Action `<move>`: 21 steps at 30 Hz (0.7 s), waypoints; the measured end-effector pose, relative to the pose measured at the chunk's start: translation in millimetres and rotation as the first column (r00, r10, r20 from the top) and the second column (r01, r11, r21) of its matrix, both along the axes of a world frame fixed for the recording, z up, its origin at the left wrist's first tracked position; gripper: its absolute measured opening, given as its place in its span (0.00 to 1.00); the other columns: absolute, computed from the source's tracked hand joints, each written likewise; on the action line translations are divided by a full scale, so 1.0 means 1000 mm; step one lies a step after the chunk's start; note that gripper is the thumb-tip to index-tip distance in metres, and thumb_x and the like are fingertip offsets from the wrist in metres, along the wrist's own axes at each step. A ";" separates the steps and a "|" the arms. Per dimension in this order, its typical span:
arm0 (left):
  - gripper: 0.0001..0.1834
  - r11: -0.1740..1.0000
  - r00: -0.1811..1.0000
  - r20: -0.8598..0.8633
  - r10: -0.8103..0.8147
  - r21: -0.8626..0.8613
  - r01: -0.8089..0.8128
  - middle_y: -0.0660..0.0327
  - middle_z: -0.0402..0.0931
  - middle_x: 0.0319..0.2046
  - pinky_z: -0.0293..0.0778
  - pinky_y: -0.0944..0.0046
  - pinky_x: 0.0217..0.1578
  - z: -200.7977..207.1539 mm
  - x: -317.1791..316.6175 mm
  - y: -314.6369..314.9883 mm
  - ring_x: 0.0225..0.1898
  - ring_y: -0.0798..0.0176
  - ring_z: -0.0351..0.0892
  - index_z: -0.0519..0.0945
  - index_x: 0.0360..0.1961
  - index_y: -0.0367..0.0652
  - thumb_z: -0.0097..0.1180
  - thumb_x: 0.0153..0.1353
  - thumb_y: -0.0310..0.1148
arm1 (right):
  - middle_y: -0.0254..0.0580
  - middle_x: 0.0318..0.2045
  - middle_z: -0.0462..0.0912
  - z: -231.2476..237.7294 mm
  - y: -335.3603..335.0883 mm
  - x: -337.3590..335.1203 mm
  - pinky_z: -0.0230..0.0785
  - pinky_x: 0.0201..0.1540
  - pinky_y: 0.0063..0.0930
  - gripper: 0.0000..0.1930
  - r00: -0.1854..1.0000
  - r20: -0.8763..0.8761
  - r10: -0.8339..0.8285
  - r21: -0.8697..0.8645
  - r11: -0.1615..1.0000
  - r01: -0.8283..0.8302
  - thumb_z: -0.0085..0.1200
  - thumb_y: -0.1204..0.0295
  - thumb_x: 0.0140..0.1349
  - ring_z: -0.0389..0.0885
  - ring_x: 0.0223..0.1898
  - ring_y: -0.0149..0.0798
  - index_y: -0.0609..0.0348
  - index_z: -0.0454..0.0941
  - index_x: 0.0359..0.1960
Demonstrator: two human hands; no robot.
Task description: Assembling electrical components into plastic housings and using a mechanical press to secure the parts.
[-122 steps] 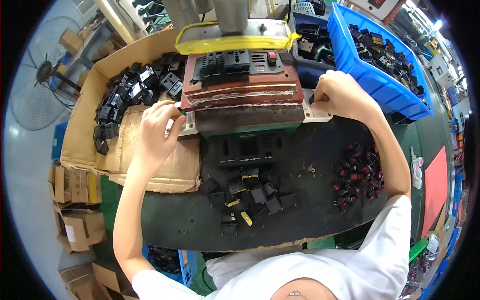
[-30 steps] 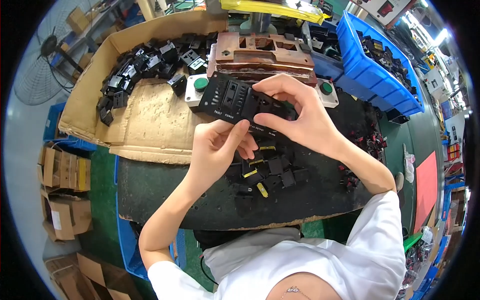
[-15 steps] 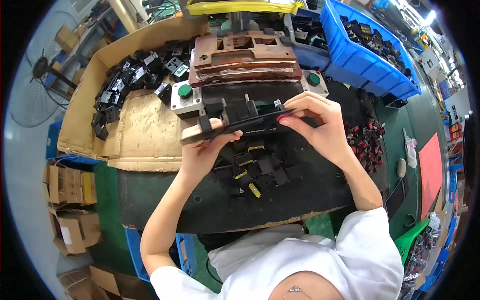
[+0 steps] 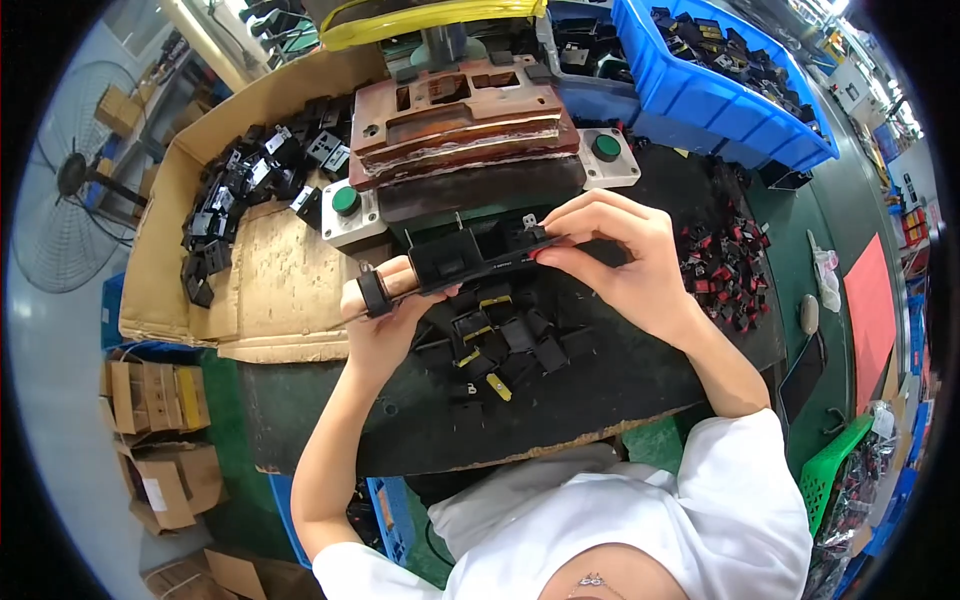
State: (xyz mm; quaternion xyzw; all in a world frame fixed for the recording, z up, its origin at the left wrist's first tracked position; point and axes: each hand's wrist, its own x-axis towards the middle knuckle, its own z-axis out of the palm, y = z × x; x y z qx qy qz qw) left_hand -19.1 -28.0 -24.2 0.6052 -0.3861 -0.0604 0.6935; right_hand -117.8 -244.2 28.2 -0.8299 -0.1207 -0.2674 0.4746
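Head-worn fisheye view, facing down and forward, near above the dark worktop (image 4: 580, 410)

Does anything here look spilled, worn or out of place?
Mostly wear: the workbench has a ragged front edge, and the rust-coloured block has rough, whitish edges. Red-and-black parts lie loose in a heap on the workbench's right; I can't tell whether they spilled. The black panel is tilted, but it's being held.

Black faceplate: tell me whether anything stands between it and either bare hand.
Nothing visible does: the left hand holds the black faceplate by its left end, and the right hand pinches its right end. The loose black parts lie on the bench, nearer the person, not in between.
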 end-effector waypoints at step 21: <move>0.15 0.997 0.875 -0.480 -0.070 -0.011 0.074 0.51 0.80 0.23 0.73 0.68 0.24 0.024 -0.027 -0.006 0.23 0.60 0.81 0.79 0.30 0.31 0.50 0.64 0.35 | 0.27 0.24 0.69 -0.007 -0.002 0.014 0.63 0.30 0.17 0.14 0.865 -0.331 0.378 0.548 0.823 -0.150 0.46 0.65 0.67 0.66 0.26 0.19 0.57 0.65 0.24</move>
